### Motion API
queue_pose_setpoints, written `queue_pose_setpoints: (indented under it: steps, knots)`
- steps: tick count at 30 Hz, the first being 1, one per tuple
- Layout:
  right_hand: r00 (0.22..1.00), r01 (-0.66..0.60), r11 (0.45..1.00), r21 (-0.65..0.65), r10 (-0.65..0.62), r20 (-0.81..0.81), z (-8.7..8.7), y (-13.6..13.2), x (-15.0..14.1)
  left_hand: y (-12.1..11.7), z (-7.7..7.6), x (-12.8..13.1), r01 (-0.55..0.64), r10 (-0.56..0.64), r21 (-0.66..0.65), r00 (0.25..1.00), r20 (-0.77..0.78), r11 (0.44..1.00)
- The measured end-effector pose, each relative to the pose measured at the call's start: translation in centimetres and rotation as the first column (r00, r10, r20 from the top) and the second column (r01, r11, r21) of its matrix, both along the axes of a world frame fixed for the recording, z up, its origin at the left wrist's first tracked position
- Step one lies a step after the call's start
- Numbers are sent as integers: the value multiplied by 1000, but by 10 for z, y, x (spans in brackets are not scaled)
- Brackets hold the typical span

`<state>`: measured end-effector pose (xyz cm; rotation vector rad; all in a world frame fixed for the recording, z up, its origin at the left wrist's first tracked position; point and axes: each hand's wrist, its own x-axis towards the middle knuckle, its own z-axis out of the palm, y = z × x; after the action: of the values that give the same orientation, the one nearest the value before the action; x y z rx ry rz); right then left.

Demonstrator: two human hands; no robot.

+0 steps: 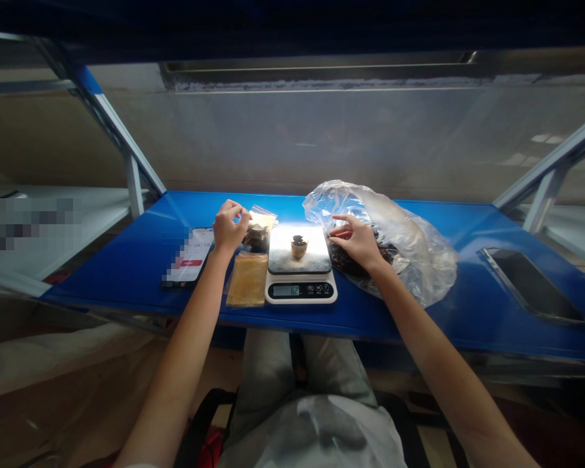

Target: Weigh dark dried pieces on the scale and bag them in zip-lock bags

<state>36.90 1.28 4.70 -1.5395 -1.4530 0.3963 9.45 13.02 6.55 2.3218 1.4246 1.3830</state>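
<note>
1. Fingertips (234,210) of the left hand (229,229) curl into a narrow pinch beside a small clear packet (259,229); whether they hold anything is hidden. Kept close, they stay within easy reach of that packet's brownish contents.

2. Fingers (342,229) of the right hand (357,244) lie loosely apart, not clearly gripping, on dark dried pieces (350,261) inside the mouth of a large clear plastic bag (409,247). The bag lies slumped open toward the middle, apparently so the pieces can be reached without lifting it.

3. Between the hands, a small brown cup (299,249) stands upright at the centre of a white kitchen scale (301,290), with dark bits heaped at its top. Its central place on the dark platform keeps its weight on the scale, and the display appears to read 62.

4. Near the left hand, a flat packet of yellowish-brown material (246,280) lies just beside the scale, within short reach.

5. Further left, a smartphone (188,257) lies with its lit screen upward, perhaps placed for easy viewing. Well to the right, a dark smartphone (533,285) lies apart from the work on the blue shelf (468,335).
</note>
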Motion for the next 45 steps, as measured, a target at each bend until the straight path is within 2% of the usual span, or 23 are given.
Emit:
queue_pose_setpoints:
  steps: [6, 14, 21, 27, 31, 34, 38, 41, 45]
  knots:
    - [999, -27, 999, -24, 26, -45, -2, 0, -1, 4, -5, -2, 1, -1, -7, 1000, -1, 1000]
    - [1000, -4, 1000, -13, 4, 23, -2, 0, -2, 2, -13, -5, 6, -6, -60, 1000, 11, 998]
    - [998, 63, 998, -11, -63, 24, -8, 0, 0, -10, -25, -7, 69, -53, -93, 985, 166, 993]
    - [999, 46, 999, 18, -46, 20, -11, 3, 0, -14, -29, -12, 117, -86, -129, 970, 227, 985]
    - [1000, 24, 999, 38, -24, 15, -10, 0, 1, -22, -33, -17, 131, -73, -202, 959, 272, 971]
    - [1000, 1, 998, 63, 1, -18, -10, -3, 2, -29, -37, -21, 215, -82, -296, 912, 403, 931]
    - [1000, 8, 994, 109, -7, -7, -8, -5, 0, -33, -41, -25, 396, -93, -379, 784, 614, 837]
    - [999, 23, 986, 164, -27, 26, -4, -7, -6, -36, -42, -26, 421, -66, -387, 741, 668, 820]
    - [996, 39, 973, 226, -57, 74, 4, -10, -17, -43, -42, -25, 439, -83, -363, 723, 685, 822]
